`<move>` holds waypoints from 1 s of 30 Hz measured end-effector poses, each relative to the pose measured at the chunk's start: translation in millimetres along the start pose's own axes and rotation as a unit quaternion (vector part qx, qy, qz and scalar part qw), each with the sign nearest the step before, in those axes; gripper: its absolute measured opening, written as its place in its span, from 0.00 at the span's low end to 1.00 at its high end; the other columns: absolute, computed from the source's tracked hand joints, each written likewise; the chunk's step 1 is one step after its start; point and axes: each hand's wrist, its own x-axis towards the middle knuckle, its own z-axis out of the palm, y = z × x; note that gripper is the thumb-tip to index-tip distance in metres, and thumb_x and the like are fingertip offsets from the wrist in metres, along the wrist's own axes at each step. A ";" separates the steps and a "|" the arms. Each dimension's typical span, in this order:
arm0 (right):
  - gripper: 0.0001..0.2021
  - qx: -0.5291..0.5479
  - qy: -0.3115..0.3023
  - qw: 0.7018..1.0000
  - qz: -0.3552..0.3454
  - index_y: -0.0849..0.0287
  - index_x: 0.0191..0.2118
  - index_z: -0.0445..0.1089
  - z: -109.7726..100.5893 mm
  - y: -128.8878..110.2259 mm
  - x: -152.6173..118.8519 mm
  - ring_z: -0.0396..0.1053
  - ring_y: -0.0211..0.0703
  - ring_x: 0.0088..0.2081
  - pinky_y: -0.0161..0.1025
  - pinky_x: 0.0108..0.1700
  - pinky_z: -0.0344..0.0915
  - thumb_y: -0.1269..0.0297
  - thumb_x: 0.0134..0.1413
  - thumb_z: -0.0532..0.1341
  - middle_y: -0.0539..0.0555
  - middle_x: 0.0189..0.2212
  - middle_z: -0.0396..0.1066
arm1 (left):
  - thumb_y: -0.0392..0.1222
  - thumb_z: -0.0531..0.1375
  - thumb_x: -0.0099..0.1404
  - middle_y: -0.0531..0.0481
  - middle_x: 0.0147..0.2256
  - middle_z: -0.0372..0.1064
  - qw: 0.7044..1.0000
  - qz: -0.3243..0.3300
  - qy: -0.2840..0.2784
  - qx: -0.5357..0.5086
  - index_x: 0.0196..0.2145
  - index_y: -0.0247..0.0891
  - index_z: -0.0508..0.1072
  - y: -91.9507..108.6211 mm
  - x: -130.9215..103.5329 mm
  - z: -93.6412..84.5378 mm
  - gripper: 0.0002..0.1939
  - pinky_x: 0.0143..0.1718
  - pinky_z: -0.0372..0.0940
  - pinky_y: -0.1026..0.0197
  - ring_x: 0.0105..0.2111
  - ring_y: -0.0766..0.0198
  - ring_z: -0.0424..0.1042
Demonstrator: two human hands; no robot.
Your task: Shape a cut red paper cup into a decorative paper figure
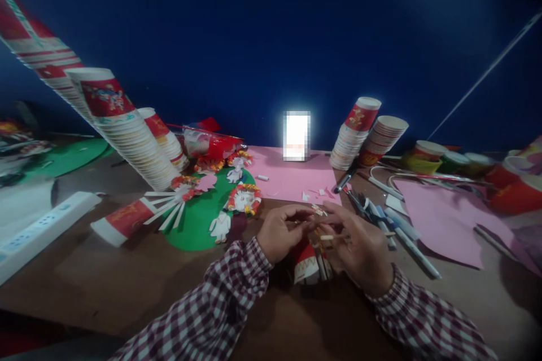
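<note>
My left hand [282,232] and my right hand [359,245] meet in front of me, both with fingers closed in a pinch. Between their fingertips shows a small red-and-white paper piece [318,210]. A thin, light wooden-looking stick [327,237] pokes out by the right fingers. Just below the hands is a red-and-white paper cup [305,262] with strip-like parts beside it. The fingers partly cover the cup, and I cannot tell whether they grip it.
Left, a green sheet [190,240] carries paper cut-outs, near a tipped paper cup [125,221] and power strip [46,225]. Cup stacks [127,141] lean behind. Ahead lies a pink sheet [279,180] with scraps and a bright pixelated screen [296,135]. Pens [412,248] lie right.
</note>
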 end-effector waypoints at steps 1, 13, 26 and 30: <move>0.21 0.006 -0.003 1.000 -0.005 0.58 0.52 0.58 0.5 -0.2 -0.4 0.68 0.38 0.39 0.36 0.43 0.65 0.69 0.51 0.56 0.51 0.36 0.71 | 0.41 0.62 0.51 0.44 0.33 0.72 1.000 0.003 -0.001 -0.007 0.36 0.31 0.72 -1.6 -0.1 0.3 0.14 0.37 0.67 0.62 0.34 0.62 0.71; 0.26 -0.018 -0.032 0.999 0.011 0.61 0.56 0.51 -7.1 0.3 1.1 0.67 0.42 0.36 0.39 0.39 0.65 0.58 0.52 0.53 0.55 0.37 0.69 | 0.43 0.61 0.51 0.48 0.27 0.71 0.997 -0.034 0.031 -0.058 0.29 0.31 0.74 -3.4 6.4 -5.8 0.11 0.31 0.63 0.65 0.27 0.67 0.67; 0.19 0.030 -0.021 0.997 -0.071 0.62 0.50 0.60 -10.6 -2.2 -1.3 0.64 0.44 0.37 0.42 0.39 0.62 0.58 0.57 0.46 0.56 0.31 0.67 | 0.43 0.59 0.52 0.51 0.24 0.67 0.995 -0.054 0.049 -0.066 0.28 0.31 0.71 -3.4 2.8 -2.2 0.11 0.29 0.60 0.67 0.25 0.70 0.63; 0.08 0.018 0.024 0.998 -0.060 0.59 0.39 0.66 -9.2 1.1 -1.9 0.64 0.40 0.34 0.39 0.37 0.62 0.70 0.51 0.55 0.53 0.31 0.69 | 0.41 0.58 0.53 0.50 0.26 0.68 0.998 -0.017 0.037 -0.044 0.30 0.32 0.71 -2.3 -0.8 1.5 0.09 0.28 0.60 0.67 0.26 0.69 0.64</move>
